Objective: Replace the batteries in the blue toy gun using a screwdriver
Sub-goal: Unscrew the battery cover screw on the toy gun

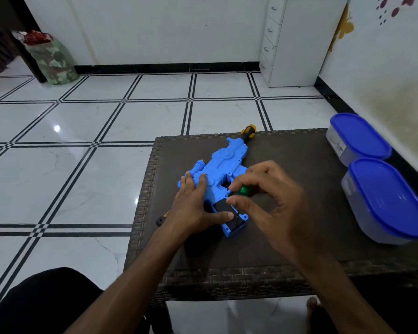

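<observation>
Left hand [198, 208], nearest, flat and pressing the blue toy gun [217, 174] at table [299, 237] centre, long axis toward upper right; right hand [270, 198] pinches a green battery [244, 190] above its open grip compartment [223, 208].

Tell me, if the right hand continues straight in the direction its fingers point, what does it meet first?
Probably the blue toy gun: the right hand, pinching a green object, points left toward the grip and its open black compartment. Depth is unclear.

Dim, bluish indoor light; glare spot on floor tiles [56, 128] far left (overhead source); wide-angle bending at edges; right hand [268, 201] motion-blurred.
</observation>
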`<state>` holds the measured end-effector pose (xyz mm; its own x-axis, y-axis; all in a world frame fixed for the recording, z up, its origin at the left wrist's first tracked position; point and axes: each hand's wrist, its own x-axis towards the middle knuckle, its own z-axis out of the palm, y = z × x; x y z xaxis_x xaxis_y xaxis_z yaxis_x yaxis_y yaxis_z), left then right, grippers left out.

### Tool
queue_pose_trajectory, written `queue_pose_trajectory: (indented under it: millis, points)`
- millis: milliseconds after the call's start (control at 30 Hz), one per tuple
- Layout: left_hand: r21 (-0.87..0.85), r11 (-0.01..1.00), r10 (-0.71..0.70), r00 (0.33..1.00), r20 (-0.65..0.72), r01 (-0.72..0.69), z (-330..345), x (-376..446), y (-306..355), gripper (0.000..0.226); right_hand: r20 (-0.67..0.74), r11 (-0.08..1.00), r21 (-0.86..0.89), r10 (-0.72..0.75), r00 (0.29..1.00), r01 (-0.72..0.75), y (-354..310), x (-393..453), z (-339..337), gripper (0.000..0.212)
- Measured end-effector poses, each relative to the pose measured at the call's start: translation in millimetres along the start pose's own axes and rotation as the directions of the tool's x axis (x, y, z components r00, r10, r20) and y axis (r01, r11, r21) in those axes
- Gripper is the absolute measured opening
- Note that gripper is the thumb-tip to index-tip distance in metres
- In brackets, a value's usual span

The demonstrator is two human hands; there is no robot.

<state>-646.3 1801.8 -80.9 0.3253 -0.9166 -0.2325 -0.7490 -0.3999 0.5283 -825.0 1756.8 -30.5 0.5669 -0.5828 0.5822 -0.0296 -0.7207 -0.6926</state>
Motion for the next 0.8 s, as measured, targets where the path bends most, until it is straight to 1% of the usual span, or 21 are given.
queue_pose_trajectory:
  millis: [33,133,200,300,367,467,500,567,600,667,800]
  points:
    - [-0.006,1.0,0.002,1.0,-0.002,-0.002,0.4,-0.1,0.1,0.116,0.005,1.0,0.007,-0.002,1.0,0.002,-0.7,-0.1,0.2,0.016]
    - [-0.016,1.0,0.004,1.0,-0.009,-0.005,0.8,-0.5,0.0,0.116,0.014,0.999,0.039,0.019,1.0,-0.02,-3.0,-1.0,0.4,0.029]
    - [-0.01,1.0,0.007,1.0,-0.014,-0.008,1.3,-0.1,-1.0,0.116,0.025,0.999,0.051,0.018,1.0,-0.019,-3.7,-1.8,-0.2,0.032]
    - [-0.002,1.0,0.009,1.0,-0.015,-0.009,1.6,0.6,-1.7,0.116,0.03,0.999,0.05,0.006,1.0,-0.007,-2.5,-2.7,-1.1,0.023]
    - [0.001,1.0,0.008,1.0,-0.009,-0.008,1.7,1.5,-1.7,0.116,0.016,0.999,0.036,0.032,0.999,-0.032,-0.7,-2.1,-0.8,0.017]
    - [-0.01,1.0,-0.003,1.0,0.005,0.003,1.0,1.4,-0.5,0.118,0.001,0.999,0.03,0.036,0.999,-0.036,2.3,-0.6,-0.9,0.016]
    - [-0.006,1.0,-0.004,1.0,0.006,0.004,0.9,1.6,-0.4,0.118,0.004,0.998,0.043,0.039,0.999,-0.04,1.8,-0.1,-0.9,0.02]
    - [0.005,1.0,-0.003,1.0,0.005,0.003,0.9,1.5,-0.4,0.118,0.008,0.99,0.105,0.09,0.996,-0.09,-1.1,0.0,-0.5,0.034]
    - [0.006,1.0,-0.003,1.0,0.005,0.003,1.0,1.7,-0.2,0.118,0.01,0.985,0.128,0.114,0.993,-0.114,-2.3,-0.2,0.1,0.037]
    - [0.004,1.0,-0.003,1.0,0.002,0.003,0.7,2.0,-0.3,0.118,0.024,0.987,0.121,0.106,0.994,-0.108,-2.8,-1.2,2.9,0.03]
    - [0.01,1.0,0.01,1.0,0.0,-0.01,0.2,2.0,-0.5,0.118,0.016,0.996,0.07,0.045,0.999,-0.046,-2.7,-2.4,2.5,0.018]
